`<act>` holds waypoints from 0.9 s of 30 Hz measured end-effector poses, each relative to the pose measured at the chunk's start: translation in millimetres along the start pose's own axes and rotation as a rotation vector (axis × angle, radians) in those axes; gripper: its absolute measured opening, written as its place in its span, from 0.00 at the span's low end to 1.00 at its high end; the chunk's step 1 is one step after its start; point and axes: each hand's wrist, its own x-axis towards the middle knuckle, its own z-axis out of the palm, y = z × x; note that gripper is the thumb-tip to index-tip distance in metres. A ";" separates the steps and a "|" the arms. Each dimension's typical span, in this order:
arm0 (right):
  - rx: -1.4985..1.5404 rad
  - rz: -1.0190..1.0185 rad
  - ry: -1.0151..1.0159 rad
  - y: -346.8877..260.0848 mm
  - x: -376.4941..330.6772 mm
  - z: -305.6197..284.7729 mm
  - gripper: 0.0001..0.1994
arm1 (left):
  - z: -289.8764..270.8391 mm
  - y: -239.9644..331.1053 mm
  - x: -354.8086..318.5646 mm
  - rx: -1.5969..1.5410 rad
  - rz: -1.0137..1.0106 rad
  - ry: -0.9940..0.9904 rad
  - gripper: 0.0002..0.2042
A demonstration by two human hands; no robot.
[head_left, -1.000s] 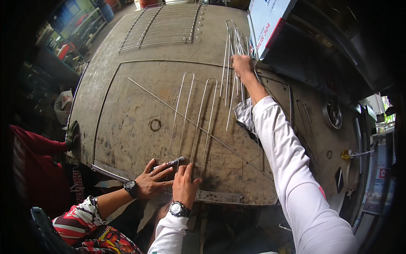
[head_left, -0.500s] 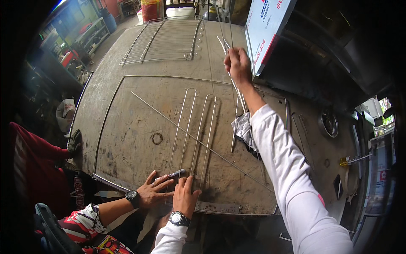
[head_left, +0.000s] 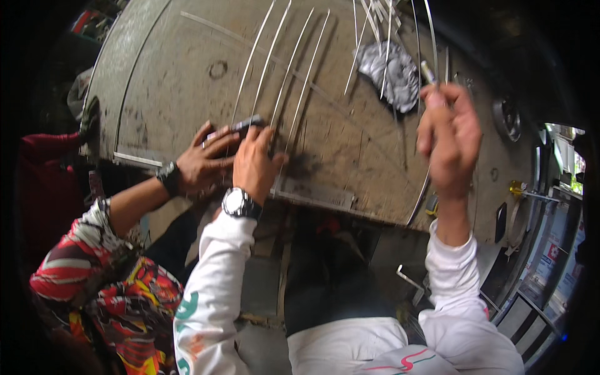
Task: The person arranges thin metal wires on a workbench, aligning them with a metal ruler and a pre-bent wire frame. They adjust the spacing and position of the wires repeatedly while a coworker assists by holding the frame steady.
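My left hand (head_left: 253, 161), below a white sleeve and a watch, presses its bent fingers on thin bent metal rods (head_left: 289, 70) at the table's near edge. My raised right hand (head_left: 449, 139) is blurred by motion. Its fingers close round a thin metal rod (head_left: 432, 28) that rises toward the top of the picture. A small pale cylinder (head_left: 428, 72) shows at its fingertips; whether it is held is unclear. Touching my left hand, a co-worker's hand (head_left: 206, 153) lies spread on the table beside a dark marker-like cylinder (head_left: 248, 124).
More rods (head_left: 377, 22) rest over a crumpled grey cloth (head_left: 390, 72) on the worn table (head_left: 169, 81). A long straight rod (head_left: 215, 26) crosses beneath the bent ones. A wire ring (head_left: 218, 69) lies at left, a metal bowl (head_left: 507, 120) at right. Another person's red sleeve (head_left: 53, 140) reaches the left edge.
My right hand has come back from the far side toward me and to the right. The view has tipped down, so the wire rack has left the picture. My left hand keeps its place.
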 end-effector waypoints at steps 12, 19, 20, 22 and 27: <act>-0.368 0.152 -0.029 140.0 -123.5 124.1 0.13 | -0.5 -2.5 2.4 0.040 -0.055 -0.058 0.30; -0.742 -0.364 -0.554 122.7 -28.8 50.9 0.15 | 5.8 -13.0 2.4 0.083 0.035 -0.007 0.31; -0.772 -0.588 -0.683 124.5 -8.4 45.1 0.18 | 7.3 -13.8 4.6 0.106 0.053 0.005 0.31; -0.837 -0.876 -0.977 124.5 23.3 40.7 0.28 | 9.7 -17.6 4.4 0.153 0.083 0.018 0.32; -0.946 -1.004 -1.385 121.7 41.1 48.2 0.39 | 3.3 -11.5 -0.6 0.009 0.101 -0.024 0.26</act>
